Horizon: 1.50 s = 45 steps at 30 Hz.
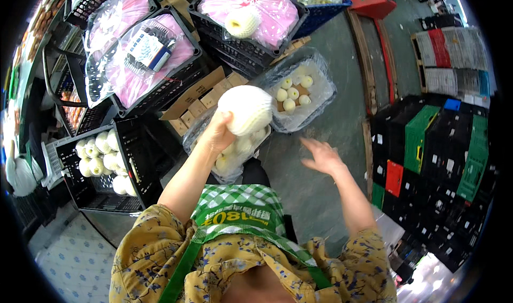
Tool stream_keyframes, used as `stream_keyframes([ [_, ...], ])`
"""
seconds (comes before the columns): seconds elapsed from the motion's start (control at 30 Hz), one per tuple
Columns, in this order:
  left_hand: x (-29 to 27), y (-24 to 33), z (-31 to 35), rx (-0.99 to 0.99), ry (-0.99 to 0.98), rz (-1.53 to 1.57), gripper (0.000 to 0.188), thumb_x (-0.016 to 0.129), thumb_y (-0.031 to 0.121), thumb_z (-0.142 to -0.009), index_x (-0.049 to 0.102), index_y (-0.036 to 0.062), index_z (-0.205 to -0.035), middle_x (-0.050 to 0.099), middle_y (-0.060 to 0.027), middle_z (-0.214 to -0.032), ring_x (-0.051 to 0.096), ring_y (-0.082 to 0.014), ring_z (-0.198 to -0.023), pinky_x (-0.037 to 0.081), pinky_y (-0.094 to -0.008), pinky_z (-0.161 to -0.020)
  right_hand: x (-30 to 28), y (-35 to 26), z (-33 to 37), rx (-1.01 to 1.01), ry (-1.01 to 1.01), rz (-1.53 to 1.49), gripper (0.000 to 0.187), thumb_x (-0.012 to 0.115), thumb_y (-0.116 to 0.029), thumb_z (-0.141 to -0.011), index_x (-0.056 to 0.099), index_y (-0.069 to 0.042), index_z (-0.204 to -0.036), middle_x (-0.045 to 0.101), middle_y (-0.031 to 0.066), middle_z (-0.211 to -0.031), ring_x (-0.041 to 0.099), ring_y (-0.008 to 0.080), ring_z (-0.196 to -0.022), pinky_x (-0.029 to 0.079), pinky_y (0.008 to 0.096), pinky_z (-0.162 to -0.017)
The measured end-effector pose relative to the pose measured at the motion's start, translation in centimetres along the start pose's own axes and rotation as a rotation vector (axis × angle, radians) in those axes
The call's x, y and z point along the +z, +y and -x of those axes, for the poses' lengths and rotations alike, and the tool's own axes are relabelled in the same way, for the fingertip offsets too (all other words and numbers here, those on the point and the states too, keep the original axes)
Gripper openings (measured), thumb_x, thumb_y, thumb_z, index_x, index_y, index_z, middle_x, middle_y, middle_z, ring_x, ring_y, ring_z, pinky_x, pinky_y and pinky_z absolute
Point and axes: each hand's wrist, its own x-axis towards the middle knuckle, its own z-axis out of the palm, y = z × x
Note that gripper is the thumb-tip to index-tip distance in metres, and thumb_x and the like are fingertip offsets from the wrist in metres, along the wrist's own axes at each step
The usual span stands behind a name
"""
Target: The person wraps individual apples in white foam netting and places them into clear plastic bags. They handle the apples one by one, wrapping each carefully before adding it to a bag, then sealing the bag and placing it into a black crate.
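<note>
Now, writing first: the green apron carries yellow and white printing, upside down in this view, above a checked green-and-white band. A white-and-blue printed label card lies on the clear plastic over a pink-lined black crate; its small print is too fine to make out. Small white labels dot the stacked black crates at right.

Held item: a white foam-netted piece, rounded and ribbed, its contents hidden by the netting. It is raised in front of the person, gripped at its lower left by the left hand, thumb against its side. The right hand holds nothing, fingers spread and slightly blurred, well apart from the piece.

Surroundings: beneath the piece, a plastic-lined container of pale netted fruit, partly covered in view by the left forearm and the piece. Just beside it, a second plastic-lined box with several pale yellow-green fruits on brown card. At left, a tilted black crate with white-netted fruit. An open brown carton stands behind the left hand. Wooden pallets and a red pallet jack occupy the floor farther off.
</note>
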Motion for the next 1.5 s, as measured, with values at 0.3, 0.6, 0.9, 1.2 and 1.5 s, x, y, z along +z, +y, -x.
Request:
stream_keyframes([
  [0.3,5.6,-1.1,-7.5,0.442,0.098,-0.404,0.073,0.063,0.035,-0.082,0.027,0.0071,-0.139,0.038,-0.0138,-0.133,0.035,-0.025,-0.126,0.026,-0.0377,-0.106,-7.3,-9.6,-10.0,-0.526,0.817,-0.989,0.098,0.085,-0.02,-0.062,0.022,-0.006,-0.137,0.039,0.015,-0.128,0.042,0.0245,-0.118,0.038,0.0361,-0.098],
  [0.6,-0.1,4.7,-13.8,0.725,0.395,-0.828,0.064,0.06,0.029,-0.087,0.032,0.0073,-0.139,0.038,-0.015,-0.139,0.035,-0.0254,-0.129,0.023,-0.0421,-0.106,-18.8,-4.3,-20.1,-0.599,0.942,-0.219,0.076,0.072,-0.006,-0.053,0.046,-0.011,-0.124,0.052,0.0126,-0.119,0.053,0.0279,-0.111,0.043,0.0351,-0.095],
  [0.9,-8.4,2.2,-4.4,0.669,0.576,-0.848,0.054,0.058,0.022,-0.088,0.038,0.0102,-0.136,0.045,-0.0108,-0.135,0.039,-0.0222,-0.126,0.03,-0.0377,-0.103,-21.0,-8.2,-27.3,-0.787,0.501,0.244,0.067,0.074,-0.019,-0.057,0.052,-0.004,-0.119,0.052,0.0196,-0.121,0.047,0.0345,-0.115,0.036,0.0414,-0.099],
  [1.2,-23.4,-8.0,1.1,0.484,1.027,-0.692,0.038,0.057,0.013,-0.089,0.048,0.0003,-0.124,0.057,-0.0122,-0.115,0.052,-0.0181,-0.106,0.039,-0.0301,-0.095,-13.3,-6.1,-22.6,-0.767,1.185,0.123,0.042,0.077,-0.013,-0.07,0.057,-0.002,-0.105,0.061,0.0105,-0.104,0.058,0.0226,-0.093,0.046,0.0314,-0.083],
  [1.5,-33.1,-20.0,0.4,-0.015,1.069,-0.644,0.037,0.056,0.022,-0.089,0.051,0.0082,-0.123,0.058,-0.0025,-0.11,0.054,-0.0122,-0.099,0.04,-0.0271,-0.084,31.9,-4.0,-42.6,0.494,-0.337,-1.855,0.035,0.063,-0.013,-0.081,0.051,-0.004,-0.113,0.055,0.0076,-0.093,0.056,0.0176,-0.087,0.046,0.027,-0.076],
])
